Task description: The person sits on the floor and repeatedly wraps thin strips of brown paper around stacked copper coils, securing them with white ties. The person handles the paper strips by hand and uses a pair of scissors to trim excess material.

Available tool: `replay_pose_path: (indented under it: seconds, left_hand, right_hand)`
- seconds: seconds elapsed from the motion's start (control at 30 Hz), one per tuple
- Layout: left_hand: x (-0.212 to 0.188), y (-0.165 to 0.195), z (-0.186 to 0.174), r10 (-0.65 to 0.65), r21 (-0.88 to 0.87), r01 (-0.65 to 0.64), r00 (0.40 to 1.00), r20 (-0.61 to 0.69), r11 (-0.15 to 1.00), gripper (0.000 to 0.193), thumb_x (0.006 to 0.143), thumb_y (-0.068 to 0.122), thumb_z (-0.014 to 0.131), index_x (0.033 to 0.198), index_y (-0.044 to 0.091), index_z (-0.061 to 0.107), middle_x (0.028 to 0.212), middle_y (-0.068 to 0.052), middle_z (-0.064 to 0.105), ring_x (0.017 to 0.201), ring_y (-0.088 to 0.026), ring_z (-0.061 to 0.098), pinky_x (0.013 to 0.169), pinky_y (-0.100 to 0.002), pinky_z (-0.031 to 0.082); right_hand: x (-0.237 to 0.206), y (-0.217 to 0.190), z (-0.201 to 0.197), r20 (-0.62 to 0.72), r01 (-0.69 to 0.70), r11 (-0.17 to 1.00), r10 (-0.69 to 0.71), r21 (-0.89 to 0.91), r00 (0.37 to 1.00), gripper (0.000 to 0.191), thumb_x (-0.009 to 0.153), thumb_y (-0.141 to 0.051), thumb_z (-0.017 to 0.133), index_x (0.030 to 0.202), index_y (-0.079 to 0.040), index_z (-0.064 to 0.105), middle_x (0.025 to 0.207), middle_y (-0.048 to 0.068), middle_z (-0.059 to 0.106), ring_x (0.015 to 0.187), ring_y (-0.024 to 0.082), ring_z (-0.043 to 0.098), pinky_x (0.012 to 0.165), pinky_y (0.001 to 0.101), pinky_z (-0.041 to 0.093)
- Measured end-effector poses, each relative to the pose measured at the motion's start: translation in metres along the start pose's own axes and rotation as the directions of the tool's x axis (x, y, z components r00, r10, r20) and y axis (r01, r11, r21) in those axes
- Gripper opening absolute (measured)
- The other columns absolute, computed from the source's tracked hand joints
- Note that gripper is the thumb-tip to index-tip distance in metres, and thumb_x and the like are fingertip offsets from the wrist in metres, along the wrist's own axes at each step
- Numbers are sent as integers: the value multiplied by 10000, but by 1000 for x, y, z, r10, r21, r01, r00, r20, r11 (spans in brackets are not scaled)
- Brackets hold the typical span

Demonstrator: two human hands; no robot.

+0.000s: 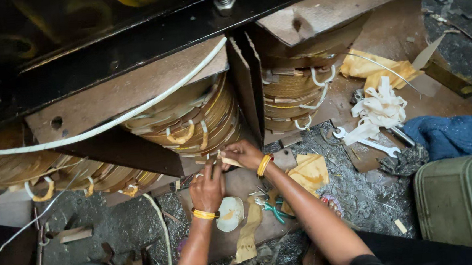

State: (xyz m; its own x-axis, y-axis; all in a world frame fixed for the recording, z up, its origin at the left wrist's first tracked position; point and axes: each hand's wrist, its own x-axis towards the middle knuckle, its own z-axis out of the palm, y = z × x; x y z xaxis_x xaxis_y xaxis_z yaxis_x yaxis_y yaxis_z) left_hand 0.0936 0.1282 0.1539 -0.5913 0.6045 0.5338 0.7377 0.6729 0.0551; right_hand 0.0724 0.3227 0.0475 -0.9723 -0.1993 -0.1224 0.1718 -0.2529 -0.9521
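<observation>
Both hands work just under the middle coil [191,122]: right hand [246,154] pinches a thin tan strip [230,161], left hand [207,189] fingers pressed beside it. Looks light, bendy; grip its free end.

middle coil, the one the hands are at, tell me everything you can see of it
The middle coil is a round stack of flat tan-yellow windings, looking like paper-wrapped strip, tied with pale tape loops. It sits under a brown board and a black steel beam, beside a dividing panel. A white sleeved lead crosses the board. Both hands, left and right, touch its lower edge, pinching a small strip.
</observation>
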Motion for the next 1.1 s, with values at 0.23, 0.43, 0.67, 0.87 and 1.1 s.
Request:
replay_pose_path:
  seconds: [0.23, 0.43, 0.67, 0.87, 1.1]
  left_hand:
    - [27, 34, 21, -580, 0, 590, 793, 185, 807, 245, 936, 279, 697, 924, 45, 770, 845, -195, 740, 692, -393, 722, 596, -496, 557]
    - [35, 32, 45, -643, -1, 662, 729, 236, 750, 299, 930, 242, 673, 712, 56, 757, 734, -222, 719, 681, -390, 717, 618, -492, 557]
    - [12, 29, 61, -414, 74, 409, 909, 57, 909, 201, 907, 100, 614, 1093, 74, 686, 984, -120, 696, 739, -292, 717, 608, -416, 580]
    - [-1, 32, 50, -311, -47, 307, 939, -147, 950, 356, 850, 129, 658, 1195, 49, 692, 1147, -93, 639, 1064, -282, 607, 728, -384, 575]
    - [12, 46, 59, -548, -183, 525, 829, -111, 831, 191, 868, 179, 706, 1054, 140, 690, 1150, -56, 613, 1201, -316, 504, 1002, -522, 409]
  right_hand:
    - [-4, 11, 5, -89, 182, 956, -207, -228, 974, 212, 1058, -140, 595, 1077, 35, 712, 945, 47, 728, 901, 84, 631, 829, 277, 535]
    - [-22, -20, -1, 9, 196, 892, -211, -408, 977, 215, 967, -106, 636, 1133, 28, 658, 992, 72, 702, 922, 85, 603, 807, 297, 517]
    - [-50, -88, 13, -62, 42, 490, -194, -871, 979, 231, 941, -252, 685, 961, -31, 748, 808, 208, 718, 750, 390, 672, 678, 486, 522]
    - [-28, -135, 22, -43, -3, 246, -160, -969, 986, 212, 882, -253, 650, 930, -80, 762, 827, 232, 693, 799, 438, 675, 741, 535, 528]
    - [-20, -153, 13, -74, -110, 573, 85, -812, 994, 273, 881, -195, 601, 912, 32, 749, 680, 222, 719, 642, 323, 710, 623, 467, 556]
